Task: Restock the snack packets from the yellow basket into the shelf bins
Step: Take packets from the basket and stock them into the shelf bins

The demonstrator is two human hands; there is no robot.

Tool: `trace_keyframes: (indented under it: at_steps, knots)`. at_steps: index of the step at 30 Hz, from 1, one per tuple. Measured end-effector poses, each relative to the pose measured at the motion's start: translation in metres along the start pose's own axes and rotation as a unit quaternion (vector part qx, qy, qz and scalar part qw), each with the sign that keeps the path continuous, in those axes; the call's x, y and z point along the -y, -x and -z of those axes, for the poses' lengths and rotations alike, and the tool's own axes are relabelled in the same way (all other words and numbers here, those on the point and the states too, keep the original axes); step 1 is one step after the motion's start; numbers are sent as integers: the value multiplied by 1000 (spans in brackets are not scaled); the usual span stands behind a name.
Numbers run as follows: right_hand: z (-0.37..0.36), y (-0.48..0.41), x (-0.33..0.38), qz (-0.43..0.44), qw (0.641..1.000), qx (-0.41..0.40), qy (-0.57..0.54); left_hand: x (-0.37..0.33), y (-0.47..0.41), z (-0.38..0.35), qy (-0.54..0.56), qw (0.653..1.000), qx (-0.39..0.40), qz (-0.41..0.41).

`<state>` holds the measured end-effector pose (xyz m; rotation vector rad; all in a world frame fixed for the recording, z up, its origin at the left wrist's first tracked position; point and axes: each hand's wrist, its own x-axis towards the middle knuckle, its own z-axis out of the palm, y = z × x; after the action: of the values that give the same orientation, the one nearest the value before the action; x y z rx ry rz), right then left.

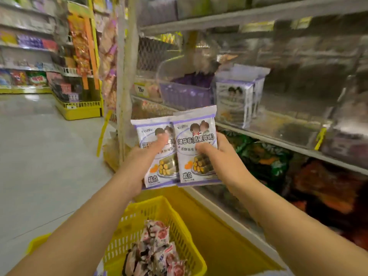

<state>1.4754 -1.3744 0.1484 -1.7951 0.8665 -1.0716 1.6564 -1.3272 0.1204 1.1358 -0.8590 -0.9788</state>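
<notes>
I hold two white-and-purple snack packets upright side by side in front of the shelf. My left hand [139, 162] grips the left packet [159, 176], thumb across its front. My right hand [217, 156] grips the right packet [195, 136], which overlaps the left one's edge. Below them stands the yellow basket [179, 222] with several small red-and-white packets [159, 250] inside. On the shelf behind, matching packets [237, 102] stand upright to the right of a clear bin [185, 92] holding purple packs.
A metal shelf edge [278, 142] runs diagonally at right, with dark green and orange bags [266, 162] in the row below it. A white upright post [122, 76] stands left of the shelf. Yellow-based shelving [79, 110] lines the aisle at far left, beside open grey floor [39, 156].
</notes>
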Motion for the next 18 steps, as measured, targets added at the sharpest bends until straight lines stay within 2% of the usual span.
trace_keyframes:
  at_steps: [2,7,13,15,18]
  knots:
    - [26,3,25,40,999,11,30,-22,4,-22,-3,1000,23,-21]
    - [79,2,97,140,985,-3,104,-75,6,-68,0,995,20,-94]
    - [154,-17,167,162,963,-85,196,-124,-10,-113,12,980,26,-195]
    - [175,-21,179,189,941,-121,254,-133,-18,-120,31,977,10,-212]
    - [196,-34,184,207,885,-163,385,-143,-31,-128,56,970,-4,-236]
